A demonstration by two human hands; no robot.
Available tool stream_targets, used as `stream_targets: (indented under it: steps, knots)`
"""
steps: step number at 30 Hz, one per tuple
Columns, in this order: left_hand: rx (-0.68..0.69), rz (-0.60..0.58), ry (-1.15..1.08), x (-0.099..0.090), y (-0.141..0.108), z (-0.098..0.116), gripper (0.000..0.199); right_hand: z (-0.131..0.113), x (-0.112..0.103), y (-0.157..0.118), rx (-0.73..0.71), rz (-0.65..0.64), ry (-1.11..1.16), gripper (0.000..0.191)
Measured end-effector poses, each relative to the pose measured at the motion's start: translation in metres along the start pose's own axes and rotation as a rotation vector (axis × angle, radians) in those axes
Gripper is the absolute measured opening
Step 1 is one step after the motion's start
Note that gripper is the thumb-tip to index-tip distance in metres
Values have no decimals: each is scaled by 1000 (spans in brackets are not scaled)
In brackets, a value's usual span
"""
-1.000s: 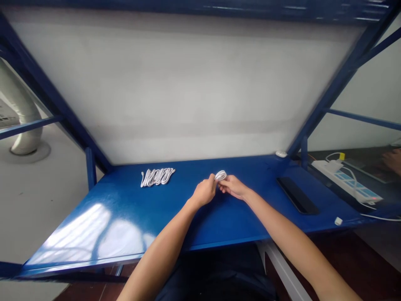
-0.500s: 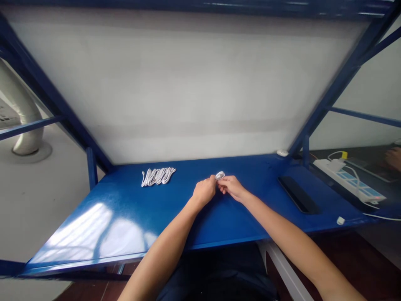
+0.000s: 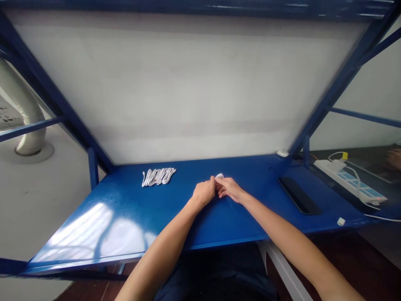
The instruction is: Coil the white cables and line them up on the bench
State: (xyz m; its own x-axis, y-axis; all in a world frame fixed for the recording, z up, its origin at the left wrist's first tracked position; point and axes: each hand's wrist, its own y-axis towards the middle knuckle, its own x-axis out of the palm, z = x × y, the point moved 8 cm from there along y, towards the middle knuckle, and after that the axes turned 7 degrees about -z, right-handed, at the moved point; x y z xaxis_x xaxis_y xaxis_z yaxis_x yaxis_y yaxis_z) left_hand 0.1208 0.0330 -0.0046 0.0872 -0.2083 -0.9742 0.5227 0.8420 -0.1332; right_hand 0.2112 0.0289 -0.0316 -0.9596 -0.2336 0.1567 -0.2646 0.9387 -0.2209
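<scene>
A small coiled white cable (image 3: pixel 220 176) pokes out above my fingers near the middle of the blue table (image 3: pixel 247 225). My left hand (image 3: pixel 204 192) is closed around its left side, with the thumb on top. From the other side my right hand (image 3: pixel 230 189) pinches the same cable, its fingertips nearly touching the left hand. Most of the coil is hidden behind the fingers. Further left lies a row of several bundled white cables (image 3: pixel 158 177), apart from both hands.
A black phone (image 3: pixel 299 195) lies to the right, with a small white block (image 3: pixel 341 221) nearer the edge. Past it sit a white power strip (image 3: pixel 351 182) with plugged-in cords and another person's hand (image 3: pixel 394 158). A white rounded object (image 3: pixel 282 153) rests at the back.
My right fingers have closed further over the coiled cable, so less of it shows above my hands. The bundles on the left lie as before.
</scene>
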Motion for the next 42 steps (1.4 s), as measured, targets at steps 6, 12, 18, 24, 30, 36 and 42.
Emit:
stream_targets:
  steps: [6,12,18,24,30,36,42]
  knots:
    - [28,15,-45,2,0,1,16,-4,-8,3,-71,68,-183,32]
    - [77,30,-191,0,-4,0,23,-8,-12,2,-119,68,-170,31]
    - [157,148,-773,-3,1,-3,29,-11,-17,1,-118,76,-115,24]
    - [127,-69,-1270,15,8,-3,24,-13,-16,0,-94,71,-80,14]
    - [187,110,-927,-2,5,-8,26,-11,-17,0,-59,88,-35,5]
    - [248,148,-759,-13,1,-6,26,-17,-18,-1,-138,105,-36,6]
    - [327,87,-804,-15,0,-3,27,-12,-15,-4,-14,12,114,9]
